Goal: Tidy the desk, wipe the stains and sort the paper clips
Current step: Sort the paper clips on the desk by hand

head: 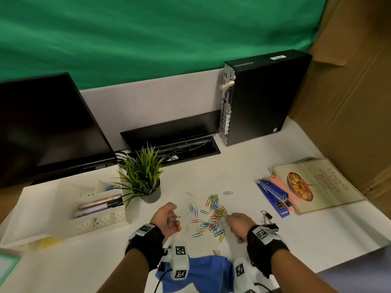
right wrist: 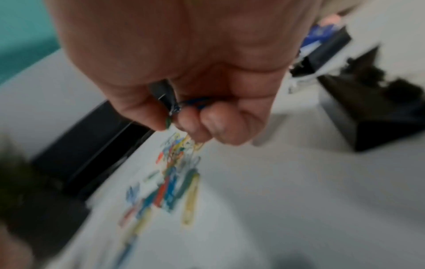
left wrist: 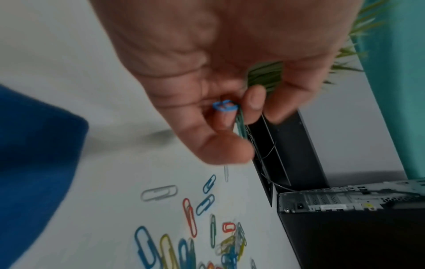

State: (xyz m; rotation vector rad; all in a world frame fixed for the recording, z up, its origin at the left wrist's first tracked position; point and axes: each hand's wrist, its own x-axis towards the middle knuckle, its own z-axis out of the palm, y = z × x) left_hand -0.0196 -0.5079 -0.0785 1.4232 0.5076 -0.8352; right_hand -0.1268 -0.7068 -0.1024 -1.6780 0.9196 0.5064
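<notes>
Mid-desk point(head: 243, 166), left hand point(head: 167, 217) pinches blue and green clips point(left wrist: 232, 112); right hand point(head: 238, 224) curls round a few clips beside the pile point(head: 213, 214).

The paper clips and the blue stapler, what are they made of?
The paper clips look like bent wire with a coloured coating: thin loops in red, blue, yellow and green, slightly glossy. The blue stapler seems mostly painted metal or hard plastic, smooth and shiny; the pictures cannot settle which.
</notes>
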